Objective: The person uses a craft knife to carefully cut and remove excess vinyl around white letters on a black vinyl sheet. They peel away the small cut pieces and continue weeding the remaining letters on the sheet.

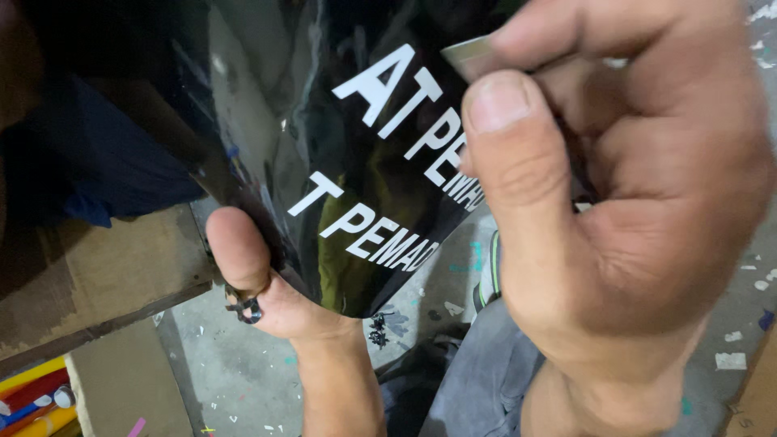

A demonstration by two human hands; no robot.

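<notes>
1. Glossy black sheet (340, 162) with white block lettering, held up close to the camera, filling the upper middle of the view; its surface mirrors the room
2. Left hand (267, 283) under the sheet's lower edge, thumb pressed up against the black face, gripping the sheet; scraps of black material cling to the thumb base
3. Right hand (615, 202) at the sheet's upper right, thumb and forefinger pinched on a small thin grey blade (469, 55) whose flat end sticks out toward the lettering; blade tip just beside the top row of letters
4. Below the hands: grey trouser leg (486, 380), and a concrete floor (235, 364) speckled with paint and paper bits
5. Lower left: brown cardboard panel (97, 267), with coloured rolls (32, 400) of red, yellow and blue beneath it
</notes>
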